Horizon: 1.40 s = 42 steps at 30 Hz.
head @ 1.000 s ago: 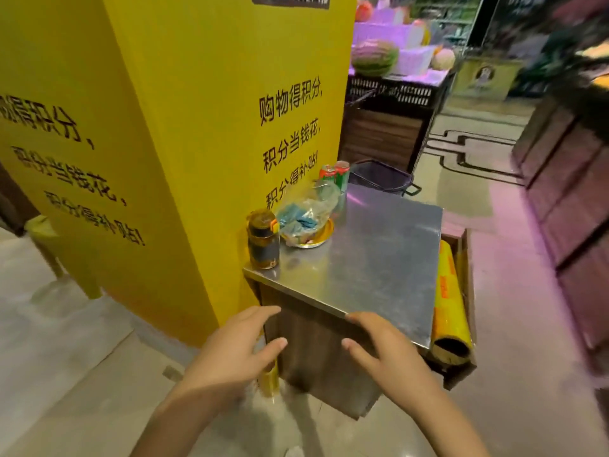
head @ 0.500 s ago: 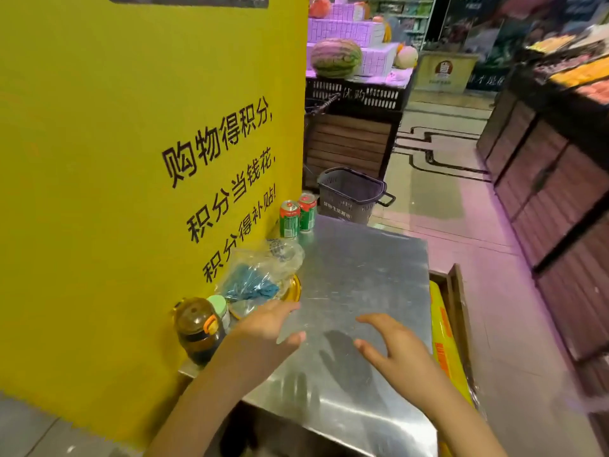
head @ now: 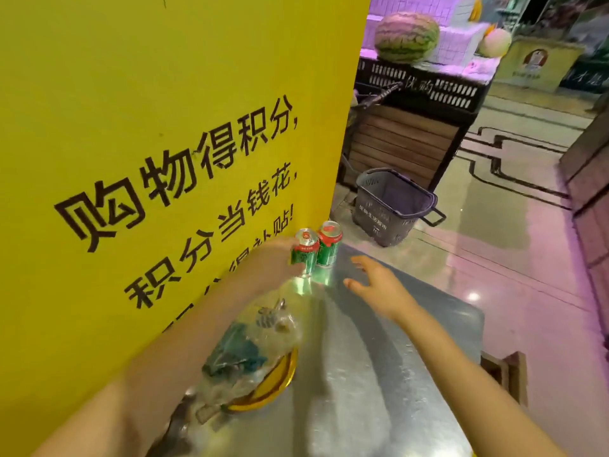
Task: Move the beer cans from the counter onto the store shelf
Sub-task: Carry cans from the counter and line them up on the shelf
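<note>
Steel-topped bench [head: 379, 374] set against a yellow printed pillar [head: 148, 110]; beyond it, a polished shop floor [head: 510, 225] with a grey shopping basket [head: 392, 206] and a crate stand bearing a watermelon [head: 407, 36]. Two green beer cans [head: 318, 247] stand upright, touching, at the bench's far corner. The left hand [head: 283, 258] reaches the nearer can, its grip blurred and not discernible. The right hand [head: 379, 285] hovers beside, fingers spread. A plastic bag [head: 250, 351] on a yellow dish [head: 273, 387] lies under the left forearm.
</note>
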Tool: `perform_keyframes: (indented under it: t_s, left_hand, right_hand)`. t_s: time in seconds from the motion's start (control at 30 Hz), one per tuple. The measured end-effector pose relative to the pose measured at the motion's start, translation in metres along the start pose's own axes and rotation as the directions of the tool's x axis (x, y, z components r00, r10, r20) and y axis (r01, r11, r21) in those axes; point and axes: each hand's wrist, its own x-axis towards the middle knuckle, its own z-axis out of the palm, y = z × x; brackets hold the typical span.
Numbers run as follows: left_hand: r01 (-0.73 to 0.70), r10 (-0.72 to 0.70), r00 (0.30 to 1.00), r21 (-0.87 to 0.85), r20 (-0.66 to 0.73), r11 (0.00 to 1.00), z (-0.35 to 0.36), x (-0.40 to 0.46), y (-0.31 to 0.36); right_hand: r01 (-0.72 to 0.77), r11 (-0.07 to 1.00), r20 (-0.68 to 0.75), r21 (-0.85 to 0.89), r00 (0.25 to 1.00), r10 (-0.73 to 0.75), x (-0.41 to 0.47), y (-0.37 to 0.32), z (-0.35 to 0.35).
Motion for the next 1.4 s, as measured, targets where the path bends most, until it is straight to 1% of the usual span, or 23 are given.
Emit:
perform_keyframes:
  t_s: [0.13, 0.23, 0.37, 0.43, 0.57, 0.63, 0.73, 0.83, 0.93, 1.03, 1.13, 1.23, 1.3, 1.4]
  left_hand:
    - [0.090, -0.089, 0.994, -0.015, 0.069, 0.996, 0.021, 0.063, -0.021]
    - [0.134, -0.134, 0.986, 0.002, 0.095, 0.991, 0.038, 0.097, -0.036]
    - [0.151, -0.143, 0.981, -0.050, 0.134, 0.987, 0.055, 0.129, -0.046]
    - [0.147, -0.138, 0.979, -0.046, 0.152, 0.988, 0.061, 0.139, -0.048]
    - [0.143, -0.137, 0.980, -0.028, 0.146, 0.989, 0.073, 0.151, -0.051]
    - [0.150, -0.143, 0.982, -0.048, 0.126, 0.988, 0.076, 0.153, -0.051]
    - [0.154, -0.150, 0.985, -0.052, 0.080, 0.987, 0.077, 0.153, -0.051]
    - [0.168, -0.167, 0.986, -0.063, 0.020, 0.984, 0.077, 0.148, -0.050]
    - [0.184, -0.184, 0.983, -0.067, -0.008, 0.981, 0.074, 0.135, -0.047]
    - [0.192, -0.198, 0.980, -0.144, -0.028, 0.971, 0.067, 0.115, -0.041]
    - [0.176, -0.192, 0.980, -0.209, -0.057, 0.962, 0.052, 0.089, -0.029]
    - [0.148, -0.191, 0.974, -0.294, -0.124, 0.944, 0.030, 0.055, -0.015]
    - [0.130, -0.195, 0.966, -0.333, -0.170, 0.934, 0.013, 0.028, -0.007]
    - [0.059, -0.170, 0.948, -0.377, -0.269, 0.924, -0.014, -0.022, 0.003]
  right_hand:
    - [0.033, 0.999, 0.023, -0.004, 0.999, -0.033, 0.073, 0.013, 0.001]
    - [0.078, 0.996, 0.025, -0.033, 0.997, -0.078, 0.112, 0.019, 0.007]
    - [0.085, 0.990, 0.082, -0.110, 0.994, -0.076, 0.154, 0.023, 0.013]
    - [0.073, 0.990, 0.111, -0.118, 0.992, -0.060, 0.169, 0.025, 0.015]
    - [0.068, 0.993, 0.138, -0.096, 0.989, -0.054, 0.187, 0.032, 0.022]
    - [0.052, 0.999, 0.118, -0.010, 0.992, -0.050, 0.189, 0.036, 0.026]
    - [0.046, 0.993, 0.032, 0.106, 0.998, -0.050, 0.186, 0.044, 0.030]
    - [0.050, 0.991, -0.040, 0.126, 0.998, -0.045, 0.176, 0.051, 0.033]
    - [0.058, 0.990, -0.058, 0.125, 0.997, -0.051, 0.156, 0.058, 0.034]
    - [0.063, 0.973, -0.059, 0.221, 0.997, -0.051, 0.129, 0.060, 0.026]
    - [0.053, 0.927, -0.078, 0.371, 0.997, -0.026, 0.097, 0.055, 0.013]
    - [0.087, 0.844, -0.103, 0.529, 0.994, -0.039, 0.065, 0.040, -0.004]
    - [0.122, 0.805, -0.129, 0.581, 0.990, -0.056, 0.043, 0.025, -0.016]
    - [0.213, 0.771, -0.178, 0.600, 0.975, -0.131, 0.011, -0.001, -0.030]
